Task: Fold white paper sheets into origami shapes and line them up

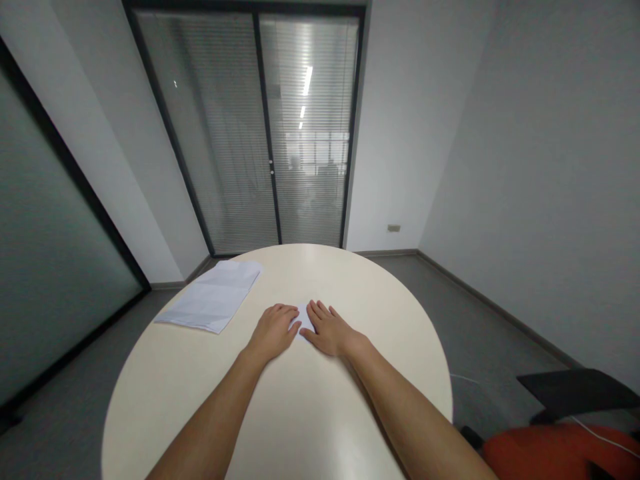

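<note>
A small piece of white paper (305,321) lies on the round cream table (300,413), largely covered by my hands. My right hand (327,329) rests flat across its right part, fingers stretched out and slightly spread. At the left edge of the paper is my left hand (274,331), palm down, its fingers slightly bent and the thumb apart from them. Both hands touch the paper, and neither is wrapped around it. How the paper is folded beneath them is hidden.
A stack of creased white sheets (213,297) lies at the table's far left. An orange chair seat (555,453) with a black back (580,390) stands at the lower right. Beyond the table are a glass door with blinds (305,200) and grey walls.
</note>
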Available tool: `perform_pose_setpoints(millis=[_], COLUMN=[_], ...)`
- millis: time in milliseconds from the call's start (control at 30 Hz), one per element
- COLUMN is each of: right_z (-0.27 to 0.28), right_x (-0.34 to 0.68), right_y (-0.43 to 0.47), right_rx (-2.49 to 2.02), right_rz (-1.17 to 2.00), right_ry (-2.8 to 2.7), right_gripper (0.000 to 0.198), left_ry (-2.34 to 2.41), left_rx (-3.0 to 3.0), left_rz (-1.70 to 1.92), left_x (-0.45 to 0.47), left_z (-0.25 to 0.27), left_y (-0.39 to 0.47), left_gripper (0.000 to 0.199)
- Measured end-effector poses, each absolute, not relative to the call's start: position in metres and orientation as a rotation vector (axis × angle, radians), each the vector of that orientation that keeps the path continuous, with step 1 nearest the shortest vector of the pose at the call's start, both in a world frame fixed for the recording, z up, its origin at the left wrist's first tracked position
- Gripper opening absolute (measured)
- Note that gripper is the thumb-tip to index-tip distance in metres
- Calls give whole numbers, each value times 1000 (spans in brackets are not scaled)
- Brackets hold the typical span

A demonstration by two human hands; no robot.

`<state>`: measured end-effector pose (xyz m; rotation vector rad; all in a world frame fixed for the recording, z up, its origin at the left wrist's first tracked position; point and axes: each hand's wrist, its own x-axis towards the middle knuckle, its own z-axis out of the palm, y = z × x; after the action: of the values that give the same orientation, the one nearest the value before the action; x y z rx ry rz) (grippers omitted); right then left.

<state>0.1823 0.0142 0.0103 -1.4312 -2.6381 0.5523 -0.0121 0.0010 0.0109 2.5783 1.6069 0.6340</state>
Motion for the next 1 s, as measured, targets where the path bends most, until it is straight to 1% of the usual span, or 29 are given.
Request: perform_pose_setpoints(millis=[100, 200, 300, 400, 533, 700, 867, 1000], right_z=[13, 13, 13, 11, 8, 8, 13, 13], right_x=[183, 183, 185, 191, 200, 203, 207, 213], right_y=[14, 14, 18, 23, 29, 32, 32, 35], right_rx=[-1388, -1289, -1277, -1362, -1417, -1401, -1427, -1459], right_rz=[524, 578, 637, 624, 592, 508, 355, 309], right_ry=[-2641, -2665, -2670, -2642, -2600, -2574, -2500, -2350], right_gripper=[87, 85, 77, 71, 66, 59, 43, 33], left_ry=[1583, 1559, 1545, 1516, 1465, 1479, 1565, 1618], left_rx=[2595, 2599, 2562, 2549, 2614, 2655, 2636, 2595], left_rz=[647, 649, 656, 678, 679, 637, 626, 654], left_x=[-14, -18, -22, -25, -25, -24, -27, -29], left_z=[8, 2, -4, -6, -6, -5, -6, -6], left_y=[2, 5, 7, 8, 7, 9, 10, 10], left_gripper=[28, 30, 40, 47, 38, 36, 35, 33])
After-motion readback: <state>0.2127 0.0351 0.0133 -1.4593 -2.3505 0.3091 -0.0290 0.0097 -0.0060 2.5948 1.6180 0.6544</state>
